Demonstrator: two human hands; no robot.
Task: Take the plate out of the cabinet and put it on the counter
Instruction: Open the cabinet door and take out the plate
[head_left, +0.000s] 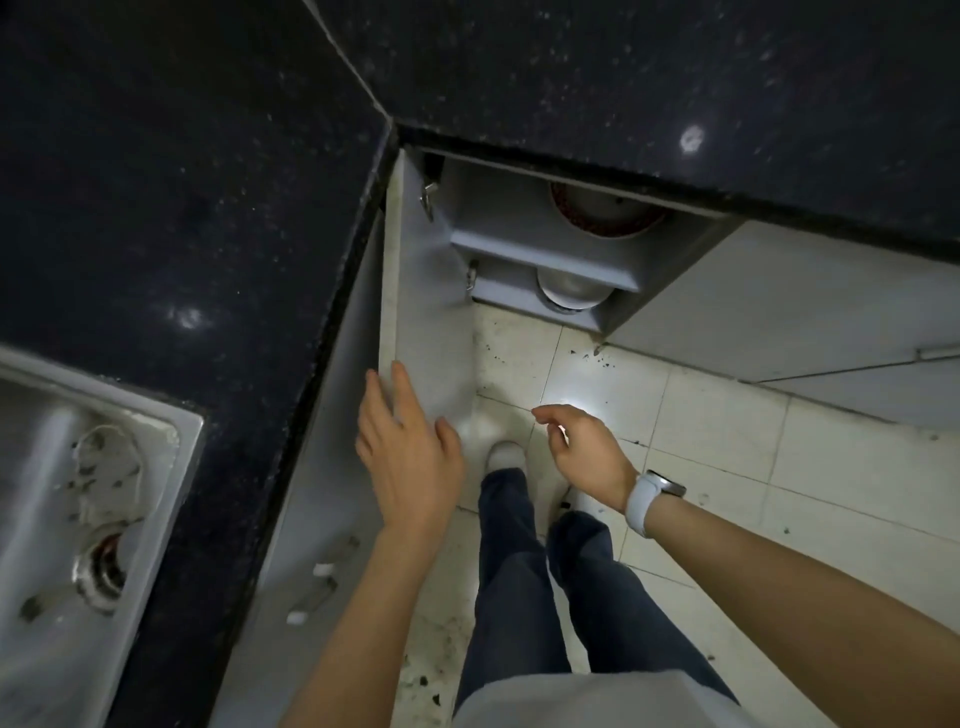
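The cabinet under the dark counter (571, 78) stands with its door (421, 322) swung wide. On the upper shelf lies a round plate with a red patterned rim (602, 213), half hidden by the counter edge. On the lower shelf sits a pale round dish or bowl (571, 293). My left hand (408, 447) rests flat, fingers spread, against the door's near edge. My right hand (584, 449), with a white watch on the wrist, hovers over the floor with loosely curled fingers and holds nothing. Both hands are well short of the shelves.
A steel sink (67, 493) with a drain is set in the left counter run. Closed grey cabinet fronts (779, 312) extend to the right. My legs and a white shoe (506, 457) stand on the stained pale floor tiles (727, 467).
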